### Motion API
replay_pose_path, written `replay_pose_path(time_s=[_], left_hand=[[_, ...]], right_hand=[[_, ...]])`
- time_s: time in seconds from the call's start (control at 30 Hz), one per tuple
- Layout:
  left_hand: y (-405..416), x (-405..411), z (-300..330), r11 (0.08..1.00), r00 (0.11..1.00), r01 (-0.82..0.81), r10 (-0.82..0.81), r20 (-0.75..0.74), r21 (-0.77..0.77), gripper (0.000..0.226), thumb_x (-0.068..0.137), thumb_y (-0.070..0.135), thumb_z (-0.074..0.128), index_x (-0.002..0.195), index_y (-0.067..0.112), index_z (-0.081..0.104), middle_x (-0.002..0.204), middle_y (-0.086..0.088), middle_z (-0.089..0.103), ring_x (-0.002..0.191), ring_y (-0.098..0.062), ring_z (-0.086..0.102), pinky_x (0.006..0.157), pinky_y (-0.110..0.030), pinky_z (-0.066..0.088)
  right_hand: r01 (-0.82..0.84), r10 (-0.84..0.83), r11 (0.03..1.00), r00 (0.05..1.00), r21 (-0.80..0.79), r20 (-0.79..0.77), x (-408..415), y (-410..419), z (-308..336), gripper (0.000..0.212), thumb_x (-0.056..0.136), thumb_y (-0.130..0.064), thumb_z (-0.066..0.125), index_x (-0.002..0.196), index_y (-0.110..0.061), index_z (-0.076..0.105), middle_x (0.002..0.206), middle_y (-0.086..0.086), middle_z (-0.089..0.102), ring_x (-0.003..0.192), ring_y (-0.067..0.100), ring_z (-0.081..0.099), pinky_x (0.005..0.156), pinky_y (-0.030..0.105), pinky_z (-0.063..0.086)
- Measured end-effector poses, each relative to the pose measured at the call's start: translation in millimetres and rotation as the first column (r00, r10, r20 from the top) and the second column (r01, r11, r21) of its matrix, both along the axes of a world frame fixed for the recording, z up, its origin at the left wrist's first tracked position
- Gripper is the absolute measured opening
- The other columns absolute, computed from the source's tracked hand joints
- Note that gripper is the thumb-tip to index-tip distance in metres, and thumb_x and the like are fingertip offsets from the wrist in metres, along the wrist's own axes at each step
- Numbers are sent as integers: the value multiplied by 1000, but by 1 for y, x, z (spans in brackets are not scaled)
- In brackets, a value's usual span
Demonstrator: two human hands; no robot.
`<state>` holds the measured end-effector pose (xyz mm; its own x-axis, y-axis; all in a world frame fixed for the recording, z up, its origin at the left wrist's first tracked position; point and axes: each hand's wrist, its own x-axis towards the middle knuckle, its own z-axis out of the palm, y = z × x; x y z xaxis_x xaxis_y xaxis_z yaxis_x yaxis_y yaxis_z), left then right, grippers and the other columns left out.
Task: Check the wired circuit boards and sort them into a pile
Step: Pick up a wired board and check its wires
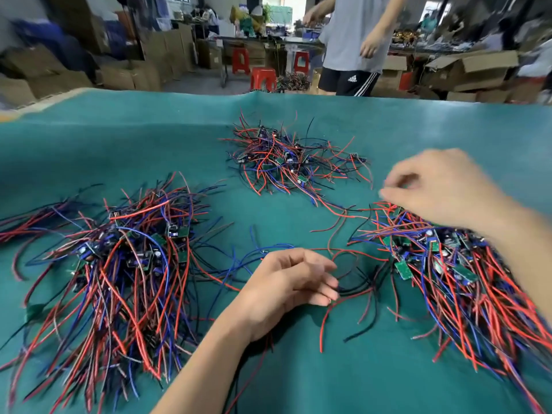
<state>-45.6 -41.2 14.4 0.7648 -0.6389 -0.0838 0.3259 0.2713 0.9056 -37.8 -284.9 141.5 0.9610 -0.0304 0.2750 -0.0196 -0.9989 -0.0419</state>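
Three board piles on the table [119, 138] — left [125, 249], right [448, 258], far centre [286, 159].
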Motion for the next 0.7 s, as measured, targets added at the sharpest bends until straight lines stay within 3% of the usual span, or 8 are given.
replay_pose_path(time_s=[0.07,0.1,0.17,0.23,0.37,0.53,0.6,0.7], left_hand=[[0,0,-1,1000,1000,-13,13,-4,-11,19,95,-7,49,107,-8,63,89,-23,68,70,-23,68,65,-25,55],[0,0,-1,1000,1000,-13,13,-5,-17,19,94,-8,49,109,-9,62,90,-23,67,70,-23,67,65,-25,54],[0,-1,0,1000,1000,-5,5,-8,-25,21,91,-5,54,110,-10,61,90,-24,66,70,-23,67,66,-25,55],[0,-1,0,1000,1000,2,-3,-14,-29,27,87,-1,57,111,-13,59,91,-24,66,71,-23,66,67,-26,55],[1,1,-2,999,1000,20,-20,-17,-34,24,89,-1,56,110,-10,61,91,-23,65,73,-23,66,69,-26,55],[2,1,-3,1000,1000,11,-11,-15,-21,20,94,-6,52,111,-5,62,92,-22,66,74,-22,67,70,-25,55],[3,0,-2,1000,1000,2,-2,-24,-30,21,93,-5,54,111,-2,63,93,-21,66,75,-22,67,71,-26,55],[3,0,0,998,999,-21,17,-50,-64,24,90,-1,56,113,1,63,98,-22,67,80,-25,68,72,-28,56]], right_hand=[[-114,118,992,990,54,-78,53,33,-14,12,82,-30,62,81,-30,74,81,-7,75,89,27,70,81,30,52],[-128,137,988,983,84,-120,80,47,-23,19,85,-20,61,92,-29,75,95,-2,76,98,28,69,88,33,54],[-76,108,984,973,159,-203,127,64,-45,38,88,-8,56,116,-28,71,119,9,71,112,32,65,100,39,52],[-4,52,977,974,211,-219,155,71,-67,44,91,-7,57,128,-27,65,131,13,65,119,34,61,103,40,49],[97,-74,942,994,321,-83,166,72,-97,29,91,-14,66,115,-28,71,125,11,68,115,33,63,97,39,54],[102,-143,870,989,482,48,152,66,-62,26,81,-8,62,97,-19,79,102,11,76,100,32,67,88,34,56],[101,-190,697,981,710,47,137,59,-31,17,78,-7,62,87,-11,77,85,14,73,76,29,65,72,34,53],[17,-77,186,997,982,-3,89,52,8,15,86,-5,56,83,-8,69,70,12,67,46,14,57,48,21,44]])
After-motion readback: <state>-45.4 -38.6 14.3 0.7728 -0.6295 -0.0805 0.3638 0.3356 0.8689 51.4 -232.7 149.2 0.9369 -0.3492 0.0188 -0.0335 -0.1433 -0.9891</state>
